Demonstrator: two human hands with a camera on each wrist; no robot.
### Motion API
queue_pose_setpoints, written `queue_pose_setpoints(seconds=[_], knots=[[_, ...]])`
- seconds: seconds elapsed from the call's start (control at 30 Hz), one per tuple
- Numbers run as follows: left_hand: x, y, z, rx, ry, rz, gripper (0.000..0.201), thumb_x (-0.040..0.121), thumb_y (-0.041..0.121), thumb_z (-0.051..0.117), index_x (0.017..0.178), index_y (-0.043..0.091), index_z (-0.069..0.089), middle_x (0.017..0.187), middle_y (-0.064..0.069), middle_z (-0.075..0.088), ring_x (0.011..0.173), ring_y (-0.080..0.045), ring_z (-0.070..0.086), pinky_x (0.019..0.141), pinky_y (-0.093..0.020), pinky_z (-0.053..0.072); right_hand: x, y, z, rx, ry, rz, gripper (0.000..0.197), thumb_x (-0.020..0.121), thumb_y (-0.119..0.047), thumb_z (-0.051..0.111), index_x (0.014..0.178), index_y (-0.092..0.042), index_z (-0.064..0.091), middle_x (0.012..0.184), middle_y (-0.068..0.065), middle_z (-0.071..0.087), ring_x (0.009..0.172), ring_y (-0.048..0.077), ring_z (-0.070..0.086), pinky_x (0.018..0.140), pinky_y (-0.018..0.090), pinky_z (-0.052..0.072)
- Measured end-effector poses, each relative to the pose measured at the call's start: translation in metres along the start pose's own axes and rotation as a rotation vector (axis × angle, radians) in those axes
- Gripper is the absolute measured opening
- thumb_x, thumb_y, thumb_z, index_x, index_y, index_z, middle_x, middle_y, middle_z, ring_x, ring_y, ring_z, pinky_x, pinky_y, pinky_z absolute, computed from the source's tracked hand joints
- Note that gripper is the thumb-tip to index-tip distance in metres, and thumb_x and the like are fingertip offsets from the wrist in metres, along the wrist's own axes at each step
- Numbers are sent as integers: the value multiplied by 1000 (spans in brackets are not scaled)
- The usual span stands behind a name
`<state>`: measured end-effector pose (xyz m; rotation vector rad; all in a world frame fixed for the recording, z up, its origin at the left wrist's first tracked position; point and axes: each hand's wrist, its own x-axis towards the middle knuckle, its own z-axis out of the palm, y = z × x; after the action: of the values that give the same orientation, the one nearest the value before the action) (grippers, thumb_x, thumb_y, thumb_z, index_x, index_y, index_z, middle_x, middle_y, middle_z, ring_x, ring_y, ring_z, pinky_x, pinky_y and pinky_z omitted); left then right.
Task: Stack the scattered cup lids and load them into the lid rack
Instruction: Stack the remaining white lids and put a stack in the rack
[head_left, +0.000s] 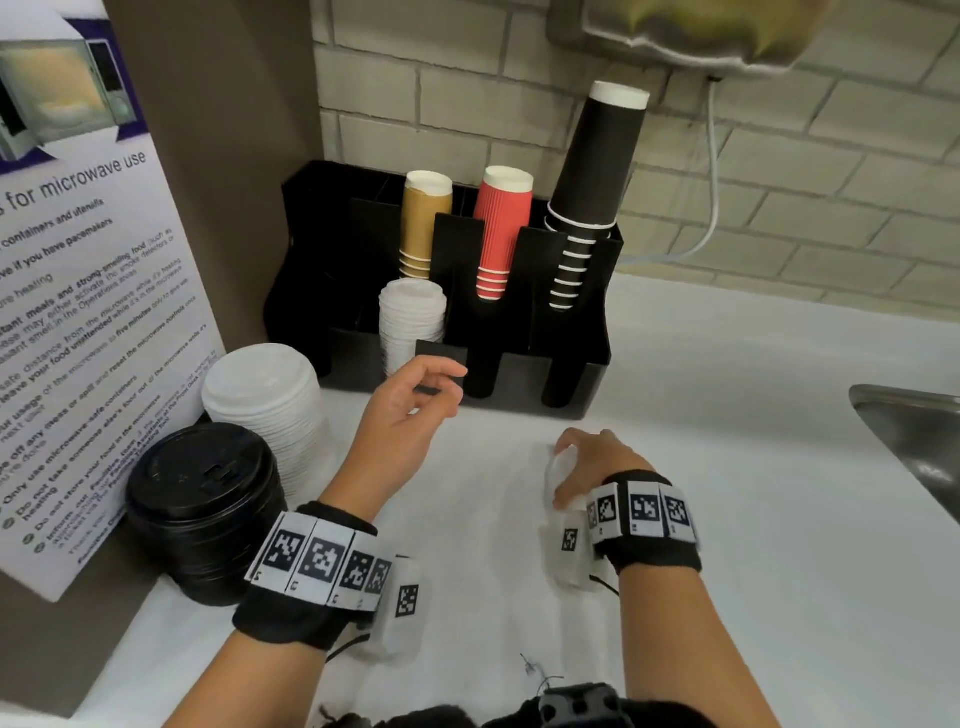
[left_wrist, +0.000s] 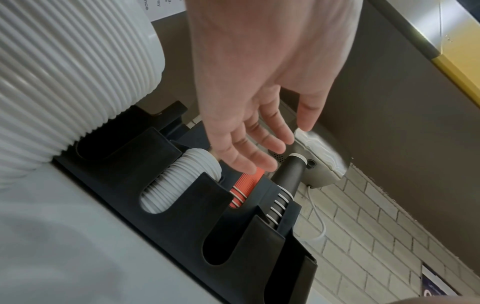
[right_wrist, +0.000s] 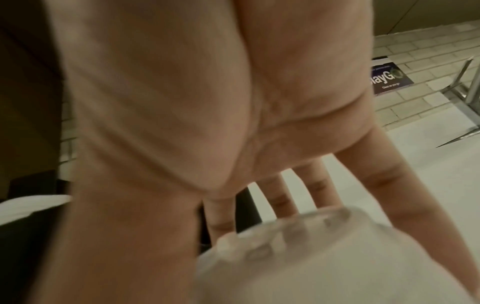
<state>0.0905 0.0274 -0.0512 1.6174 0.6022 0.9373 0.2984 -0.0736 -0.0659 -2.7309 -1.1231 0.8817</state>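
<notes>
Left hand (head_left: 410, 410), lower centre: grip relaxed, empty, before lid rack (head_left: 519, 374) | right hand (head_left: 592, 467), centre right: fingers clasp translucent lids (head_left: 558, 470) just above white tabletop (head_left: 727, 467) | advice: square edges, lower straight into a vacant slot beside loaded white lids (head_left: 410, 322) | unclear: lid count, blurred; spare stacks (head_left: 265, 400) at left remain out.

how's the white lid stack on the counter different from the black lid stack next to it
Colour: the white lid stack is pale white plastic, the black lid stack is glossy black.
Place: the white lid stack stands farther back, close to the rack; the black lid stack stands nearer the person, beside the sign.
Top: the black lid stack's top lid shows a raised sip tab; the white one looks smoother.
Both stand upright on the counter, outside the rack, touched by neither hand.
</notes>
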Motion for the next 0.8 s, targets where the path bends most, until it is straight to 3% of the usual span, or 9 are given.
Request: queue_pose_setpoints(seconds=[0.07, 0.13, 0.23, 0.33, 0.4, 0.47, 0.57, 0.7, 0.8], knots=[[-1, 1, -2, 18, -25, -5, 24, 93, 8, 59, 99, 30, 64, 83, 20, 64, 83, -6, 62, 76, -15, 47, -4, -4, -6, 115, -14, -118, 58, 66, -24, 81, 116, -35, 53, 114, 1, 51, 97, 21, 56, 74, 34, 51], [-2, 0, -4, 65, -59, -17, 30, 88, 10, 67, 104, 35, 63, 97, 18, 64, 87, 0, 62, 77, -17, 46, -15, -15, -17, 315, -61, -314, 52, 68, -26, 81, 110, -42, 55, 108, -6, 55, 92, 13, 58, 66, 29, 53], [-6, 0, -4, 100, -173, -47, 66, 73, 27, 83, 127, 45, 50, 132, 17, 51, 110, 3, 56, 87, -22, 49, -37, -40, -30, 529, -91, -622, 56, 66, -31, 81, 112, -48, 54, 113, -9, 56, 102, 16, 61, 71, 27, 56], [-10, 5, -3, 15, -235, -44, 98, 59, 36, 86, 142, 47, 35, 148, 16, 39, 128, -6, 49, 98, -32, 50, -51, -58, -34, 702, -117, -774, 66, 64, -29, 82, 120, -42, 51, 120, 1, 59, 107, 21, 63, 83, 37, 57], [-11, 10, -4, -57, -213, -21, 99, 59, 34, 86, 143, 45, 35, 146, 13, 42, 126, -10, 52, 98, -39, 52, -55, -65, -34, 771, -127, -816, 66, 67, -22, 82, 124, -33, 49, 122, 5, 60, 109, 23, 63, 86, 39, 56], [-12, 14, -7, -118, -190, 10, 95, 60, 28, 89, 141, 42, 40, 140, 13, 48, 121, -12, 58, 92, -37, 56, -58, -69, -33, 803, -116, -829, 63, 69, -19, 80, 124, -27, 51, 121, 6, 61, 108, 23, 64, 84, 38, 56], [-14, 16, -14, -154, -187, 43, 89, 60, 25, 90, 137, 36, 47, 131, 18, 55, 118, -16, 60, 86, -37, 57, -61, -71, -33, 814, -103, -839, 57, 71, -23, 79, 123, -29, 56, 118, 5, 62, 106, 22, 65, 84, 41, 57], [-17, 18, -18, -169, -202, 55, 82, 58, 27, 88, 131, 41, 53, 129, 19, 57, 118, -17, 60, 85, -36, 57, -63, -68, -33, 833, -120, -847, 59, 71, -25, 80, 125, -29, 57, 116, 6, 66, 105, 25, 66, 87, 50, 56], [-18, 18, -17, -176, -196, 57, 79, 59, 26, 88, 129, 43, 54, 128, 18, 57, 117, -18, 60, 85, -37, 57, -63, -67, -31, 868, -123, -860, 61, 68, -26, 80, 125, -28, 58, 115, 8, 67, 104, 25, 67, 83, 45, 57]])
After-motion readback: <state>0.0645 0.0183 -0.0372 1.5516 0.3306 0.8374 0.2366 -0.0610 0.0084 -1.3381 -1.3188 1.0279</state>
